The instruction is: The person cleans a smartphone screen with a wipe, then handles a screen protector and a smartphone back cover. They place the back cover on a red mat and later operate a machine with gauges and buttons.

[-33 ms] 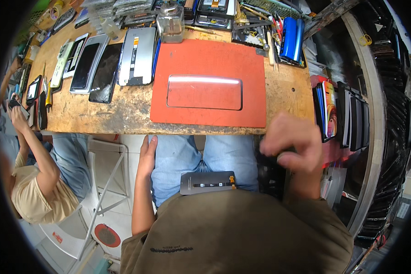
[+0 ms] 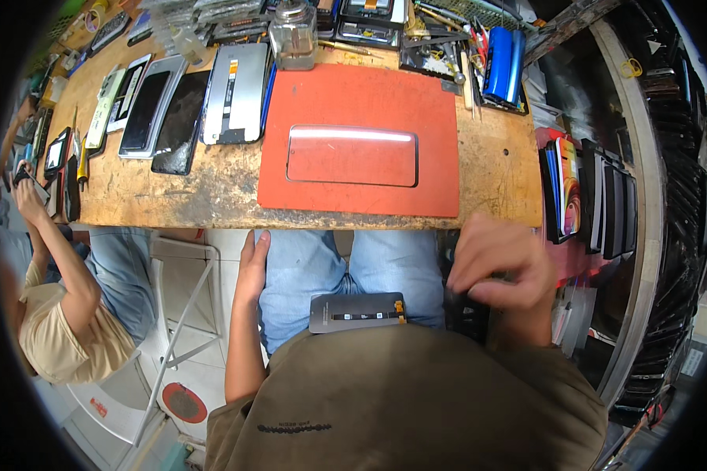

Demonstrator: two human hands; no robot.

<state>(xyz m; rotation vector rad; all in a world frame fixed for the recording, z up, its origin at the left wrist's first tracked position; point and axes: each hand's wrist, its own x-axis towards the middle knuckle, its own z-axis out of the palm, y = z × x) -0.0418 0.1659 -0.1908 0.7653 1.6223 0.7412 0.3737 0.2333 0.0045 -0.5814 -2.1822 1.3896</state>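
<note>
My left hand (image 2: 253,265) rests beside my left thigh, fingers and thumb stretched out, nothing seen in it. Near the bench's front right edge hovers my right hand (image 2: 501,263), its fingers curled toward the thumb, with no object visible between them. Across my lap lies a dark phone display (image 2: 359,312), flex cable and orange connector side up. On the bench ahead, a clear phone front glass (image 2: 353,157) with a thin black border lies flat on a red-orange mat (image 2: 353,94).
Left of the mat lie a silver-backed display (image 2: 236,94), a black phone panel (image 2: 182,125) and several phones. A glass bottle (image 2: 294,39) stands behind. Blue cylinders (image 2: 503,67) sit back right. Phone parts stack beside the bench (image 2: 495,177). A co-worker (image 2: 71,314) sits left, near a folding chair (image 2: 184,306).
My right hand has lowered slightly and its fingers have curled nearer the thumb. My left hand, the glass and the display on my lap stay put.
</note>
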